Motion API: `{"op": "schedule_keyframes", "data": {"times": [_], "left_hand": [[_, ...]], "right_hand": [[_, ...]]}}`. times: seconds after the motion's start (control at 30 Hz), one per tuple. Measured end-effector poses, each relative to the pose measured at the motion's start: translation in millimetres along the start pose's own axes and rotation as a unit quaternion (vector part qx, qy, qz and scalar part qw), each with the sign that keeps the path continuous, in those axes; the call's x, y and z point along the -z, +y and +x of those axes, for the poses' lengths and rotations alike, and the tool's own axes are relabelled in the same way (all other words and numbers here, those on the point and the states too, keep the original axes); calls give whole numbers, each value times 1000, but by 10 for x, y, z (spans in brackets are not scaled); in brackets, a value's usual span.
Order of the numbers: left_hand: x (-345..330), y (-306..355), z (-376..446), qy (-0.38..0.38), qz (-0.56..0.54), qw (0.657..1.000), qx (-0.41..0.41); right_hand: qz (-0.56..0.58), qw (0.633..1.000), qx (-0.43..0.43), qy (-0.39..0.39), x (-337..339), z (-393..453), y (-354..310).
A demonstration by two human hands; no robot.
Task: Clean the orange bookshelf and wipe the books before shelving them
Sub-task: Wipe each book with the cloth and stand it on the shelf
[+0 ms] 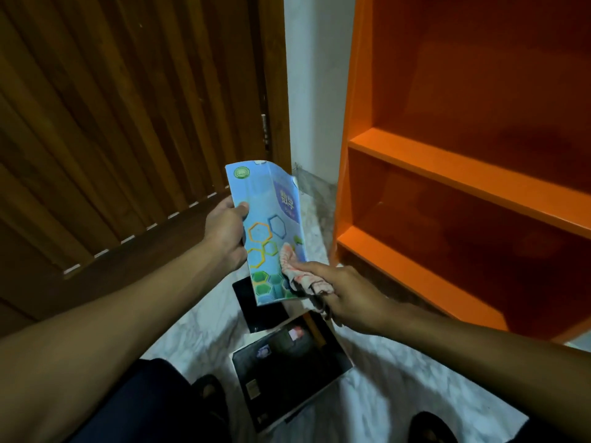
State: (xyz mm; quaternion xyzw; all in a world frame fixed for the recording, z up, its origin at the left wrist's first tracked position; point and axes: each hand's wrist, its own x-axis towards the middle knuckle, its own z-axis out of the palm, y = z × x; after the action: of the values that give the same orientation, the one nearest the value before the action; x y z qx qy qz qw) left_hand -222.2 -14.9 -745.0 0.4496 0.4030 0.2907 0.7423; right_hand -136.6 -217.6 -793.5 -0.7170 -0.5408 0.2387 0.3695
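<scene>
From the head view I see my left hand (225, 233) pinching the blue book (268, 228) by its left edge, held up beside the orange bookshelf (463, 174). My right hand (345, 295) grips a cloth (297, 273) against the cover's lower right corner (dark books (287, 362) lie on the floor below).

dim, soft indoor light, murky shadows low in the frame, slight blur and wide-angle bending at edges.
</scene>
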Motion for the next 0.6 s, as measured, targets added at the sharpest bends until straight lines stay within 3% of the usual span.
{"op": "schedule_keyframes", "data": {"times": [0.1, 0.2, 0.27, 0.37, 0.47, 0.53, 0.6], "left_hand": [[49, 3, 48, 20, 26, 999, -11], [51, 0, 47, 21, 69, 997, -31], [24, -15, 8, 3, 105, 993, -55], [-56, -66, -121, -43, 146, 985, -85], [-177, -141, -261, -101, 164, 976, -104], [-277, -202, -324, -139, 160, 971, -115], [-372, -254, -370, -164, 145, 970, -107]], "right_hand": [[118, 991, -45, -43, 75, -42, -68], [185, 977, -100, -39, 192, -28, -121], [215, 968, -127, 31, 292, 29, -139], [257, 930, -144, 222, 507, 197, -192], [238, 895, -115, 359, 725, 382, -302], [221, 889, -96, 390, 760, 463, -371], [177, 910, -67, 370, 639, 505, -399]]}}
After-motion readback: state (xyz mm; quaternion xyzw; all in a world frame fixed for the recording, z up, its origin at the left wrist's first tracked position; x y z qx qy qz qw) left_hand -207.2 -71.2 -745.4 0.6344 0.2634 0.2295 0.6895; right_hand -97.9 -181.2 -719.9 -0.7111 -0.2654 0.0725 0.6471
